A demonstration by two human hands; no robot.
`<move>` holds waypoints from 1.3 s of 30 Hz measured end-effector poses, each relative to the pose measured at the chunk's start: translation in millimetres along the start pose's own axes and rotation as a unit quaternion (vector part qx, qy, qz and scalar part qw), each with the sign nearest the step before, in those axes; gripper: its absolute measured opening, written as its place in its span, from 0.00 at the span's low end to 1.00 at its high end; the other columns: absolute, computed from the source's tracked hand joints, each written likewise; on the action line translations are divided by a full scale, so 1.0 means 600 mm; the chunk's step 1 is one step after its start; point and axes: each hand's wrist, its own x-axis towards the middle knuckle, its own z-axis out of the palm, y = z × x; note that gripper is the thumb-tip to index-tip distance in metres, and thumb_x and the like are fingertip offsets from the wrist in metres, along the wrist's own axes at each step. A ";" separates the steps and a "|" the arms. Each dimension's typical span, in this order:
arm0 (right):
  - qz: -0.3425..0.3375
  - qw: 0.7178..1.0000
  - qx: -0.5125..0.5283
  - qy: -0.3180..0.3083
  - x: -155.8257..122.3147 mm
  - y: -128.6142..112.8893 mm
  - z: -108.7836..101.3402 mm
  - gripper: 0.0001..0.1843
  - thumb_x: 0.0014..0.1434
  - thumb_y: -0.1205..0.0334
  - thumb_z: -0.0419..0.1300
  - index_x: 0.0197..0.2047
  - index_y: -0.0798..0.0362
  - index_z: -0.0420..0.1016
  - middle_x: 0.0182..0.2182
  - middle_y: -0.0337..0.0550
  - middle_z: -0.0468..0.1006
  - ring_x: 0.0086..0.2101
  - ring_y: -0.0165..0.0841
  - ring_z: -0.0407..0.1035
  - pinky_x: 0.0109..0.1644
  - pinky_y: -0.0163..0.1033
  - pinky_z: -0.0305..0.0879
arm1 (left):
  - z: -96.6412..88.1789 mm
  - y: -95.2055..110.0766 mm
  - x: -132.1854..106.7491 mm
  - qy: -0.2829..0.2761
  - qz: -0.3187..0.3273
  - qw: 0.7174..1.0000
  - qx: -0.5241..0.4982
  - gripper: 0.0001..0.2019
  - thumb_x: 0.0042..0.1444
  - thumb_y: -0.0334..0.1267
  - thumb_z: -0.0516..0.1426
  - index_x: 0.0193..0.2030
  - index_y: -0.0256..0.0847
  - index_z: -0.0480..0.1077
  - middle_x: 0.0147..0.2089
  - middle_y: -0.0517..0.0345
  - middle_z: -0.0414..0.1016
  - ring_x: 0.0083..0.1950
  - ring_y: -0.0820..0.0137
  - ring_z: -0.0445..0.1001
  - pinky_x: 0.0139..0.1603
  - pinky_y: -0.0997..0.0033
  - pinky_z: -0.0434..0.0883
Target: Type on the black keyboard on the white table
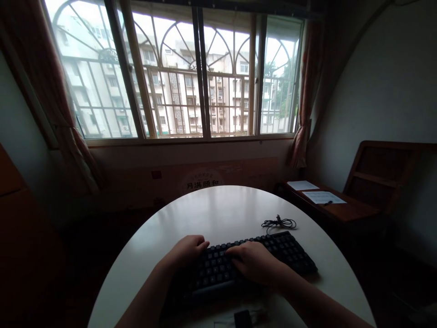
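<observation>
A black keyboard (221,269) lies at an angle on the round white table (211,209), its near left part in deep shadow. My left hand (189,249) is closed at the keyboard's far left corner, with the thumb side toward the keys and most fingers hidden. Over the middle keys rests my right hand (254,260). Its forefinger reaches left to the upper keys and the thumb sits a little apart below it; the other fingers are hidden. Behind the keyboard's right half, a bundled black cable (279,222) lies coiled on the table.
A small dark object (243,319) sits at the bottom edge of view. Right of the table, a wooden chair (362,212) carries paper sheets (323,197) and a pen (328,203). A barred window (205,82) with tied curtains (302,132) spans the far wall.
</observation>
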 end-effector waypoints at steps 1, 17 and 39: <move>-0.001 1.000 -0.001 0.000 0.000 0.000 0.000 0.20 0.61 0.57 0.51 0.54 0.43 0.74 0.45 0.41 0.80 0.44 0.40 0.74 0.49 0.39 0.65 | 0.000 0.000 -0.001 0.002 0.001 1.000 0.000 0.21 0.58 0.53 0.46 0.36 0.42 0.74 0.39 0.53 0.77 0.40 0.62 0.73 0.34 0.69 0.63; 0.002 1.000 -0.008 0.004 0.003 0.000 0.004 0.20 0.60 0.58 0.51 0.55 0.42 0.73 0.45 0.42 0.80 0.44 0.41 0.75 0.48 0.40 0.65 | 0.006 -0.009 0.005 0.009 0.013 1.000 -0.007 0.22 0.58 0.55 0.45 0.36 0.42 0.74 0.38 0.53 0.77 0.39 0.62 0.72 0.33 0.69 0.63; -0.009 0.999 -0.027 0.023 0.005 0.003 0.012 0.20 0.62 0.58 0.49 0.54 0.40 0.73 0.41 0.41 0.82 0.39 0.40 0.76 0.43 0.39 0.65 | 0.002 -0.005 0.000 0.002 0.005 1.000 -0.017 0.22 0.58 0.54 0.46 0.37 0.42 0.74 0.39 0.52 0.77 0.40 0.62 0.72 0.34 0.68 0.63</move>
